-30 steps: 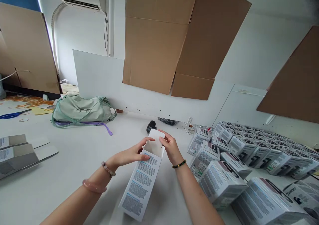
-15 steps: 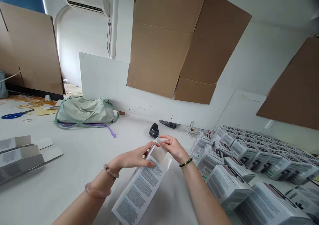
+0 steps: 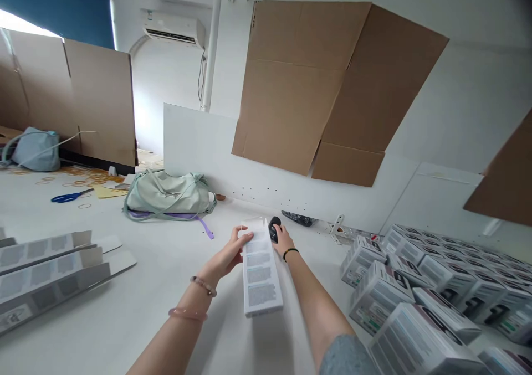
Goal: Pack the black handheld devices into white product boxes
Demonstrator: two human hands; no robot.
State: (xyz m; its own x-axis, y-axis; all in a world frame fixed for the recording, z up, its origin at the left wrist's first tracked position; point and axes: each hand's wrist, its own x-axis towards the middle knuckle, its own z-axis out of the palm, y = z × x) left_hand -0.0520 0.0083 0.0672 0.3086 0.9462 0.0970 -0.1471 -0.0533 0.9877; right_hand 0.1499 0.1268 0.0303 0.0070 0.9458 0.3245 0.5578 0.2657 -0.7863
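A tall white carton (image 3: pixel 259 272) with grey print lies lengthwise on the white table, its far flap raised. My left hand (image 3: pixel 230 252) grips the carton's far left edge, fingers curled over it. My right hand (image 3: pixel 283 238) reaches past the carton's far right corner and rests on a small black device (image 3: pixel 273 229). Its fingers curl over the device, though the grip itself is partly hidden. Both wrists carry bead bracelets.
Several closed printed boxes (image 3: pixel 419 286) crowd the right side. Flattened cartons (image 3: pixel 50 270) lie at the left. A pale green bag (image 3: pixel 168 195) sits at the back, blue scissors (image 3: pixel 70 196) and rubber bands beyond it. Cardboard sheets (image 3: pixel 324 87) lean on the white wall.
The carton has been laid straighter and pushed further away. My right hand left the carton's flap and reached out to the black device. The camera has turned left.
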